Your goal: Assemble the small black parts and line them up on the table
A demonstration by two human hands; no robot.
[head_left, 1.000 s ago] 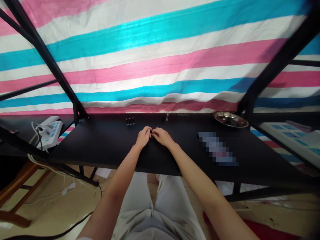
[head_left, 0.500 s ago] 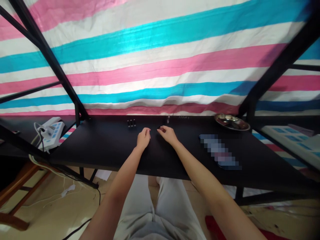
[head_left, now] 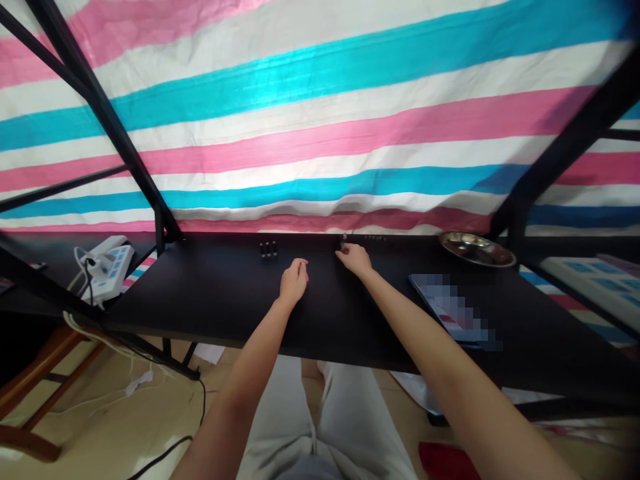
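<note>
I sit at a black table [head_left: 210, 293]. My left hand [head_left: 293, 280] rests near the table's middle with its fingers loosely curled; nothing shows in it. My right hand [head_left: 355, 258] reaches to the table's far edge, its fingertips pinched at a tiny upright object [head_left: 343, 239] that is too small to name. A row of small dark pieces [head_left: 373, 237] lies just right of that hand. Three small black upright pieces [head_left: 268, 249] stand in a cluster at the far edge, left of my left hand.
A metal dish [head_left: 476, 248] sits at the far right of the table. A blurred flat item [head_left: 457, 312] lies right of my right arm. A white power strip [head_left: 106, 263] with cables sits at the left. Black frame bars cross both sides; a striped cloth hangs behind.
My hands were together at the table's middle, pinching something small. They have parted: the right hand has moved forward and right to the far edge, the left stays near the middle.
</note>
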